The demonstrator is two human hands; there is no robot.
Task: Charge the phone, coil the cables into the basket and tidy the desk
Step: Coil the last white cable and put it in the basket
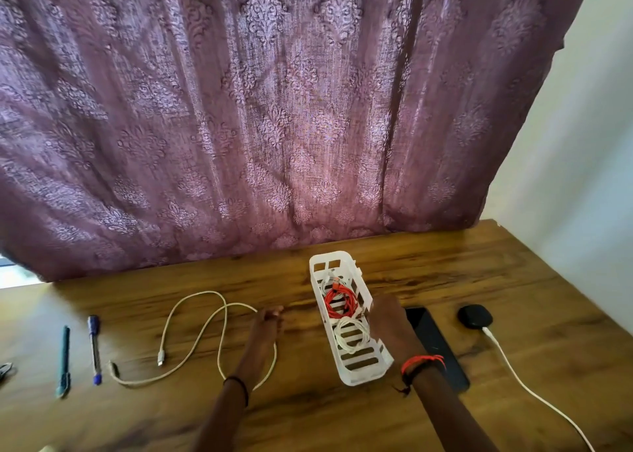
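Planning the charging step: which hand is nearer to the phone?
Right. The right hand is at the basket's right wall, just beside the phone; the left hand is on the basket's far side, by the loose beige cable.

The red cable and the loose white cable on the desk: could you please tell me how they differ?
The red cable is wound into a coil; the loose white cable sprawls in open loops. The red cable lies inside the basket; the white one lies on the desk, left of it. Both show a plug end.
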